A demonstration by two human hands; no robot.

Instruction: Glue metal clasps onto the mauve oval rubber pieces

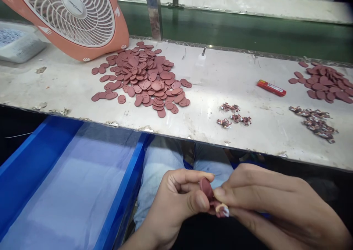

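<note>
Above my lap, in front of the table edge, my left hand (182, 202) pinches a reddish-brown oval disc (206, 188) between thumb and fingers. Facing it, my right hand (264, 198) grips a small painted figurine (220, 208), brown with yellowish and white parts. Disc and figurine meet between my fingertips; the exact contact is hidden by the fingers. A large heap of similar oval discs (146, 77) lies on the table, some showing small holes. Several small figurines (234, 115) lie near the table's front edge, and another group of figurines (314, 123) lies farther right.
An orange fan (121, 32) stands at the back left beside a white tray (24, 47). A small white bottle with a needle tip (202, 59) and a red box (271, 88) are on the table (204, 121). More discs (325, 82) lie right. A blue bin (110, 206) sits lower left.
</note>
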